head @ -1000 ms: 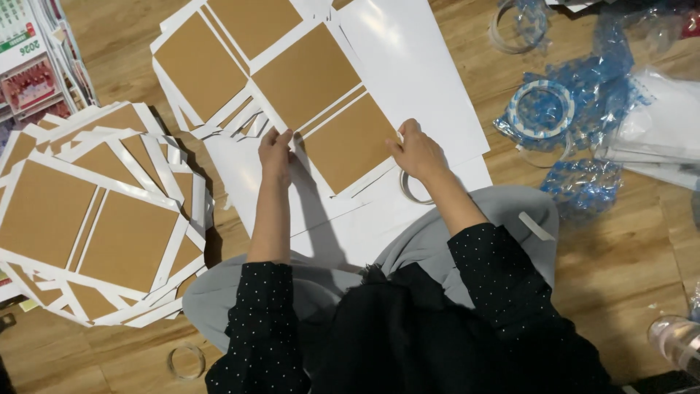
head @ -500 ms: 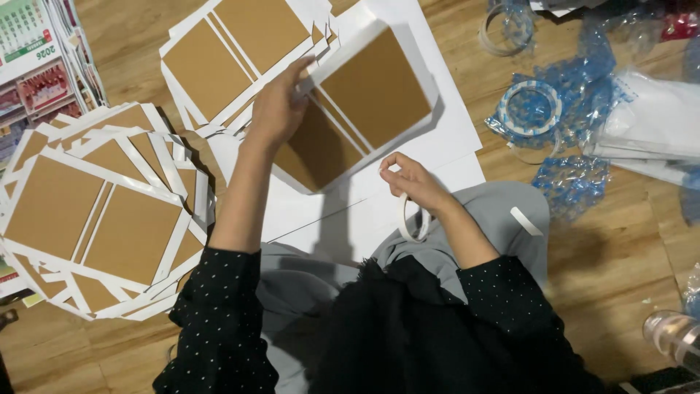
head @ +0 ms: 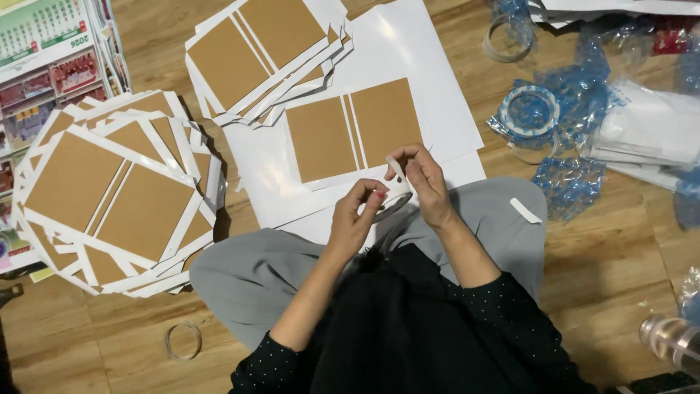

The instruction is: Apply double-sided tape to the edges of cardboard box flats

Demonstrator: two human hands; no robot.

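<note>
Now both hands are up over the lap, working a small roll of tape (head: pixel 396 202). Left hand (head: pixel 355 219) is closed around the roll's lower side, thumb and fingertips pinching it; right hand (head: pixel 426 184) grips the roll's upper side and pinches a short white strip of tape lifted up off it. Just beyond the hands, on a big white sheet (head: pixel 408 58) spread on the wooden floor (head: pixel 583 277), lies one card (head: pixel 355 136) with two brown panels and a narrow brown spine between them. It is untouched. A fanned stack of the same cards (head: pixel 109 193) sits to the left, and a smaller pile (head: pixel 262 55) lies above.

To my eye, the strip wants pulling straight and slow, with the roll held steady so it doesn't twist or stick to itself. A loose cut strip (head: pixel 526 210) rests on the grey trouser knee, and blue plastic wrap (head: pixel 576 109) is heaped to the right.
</note>
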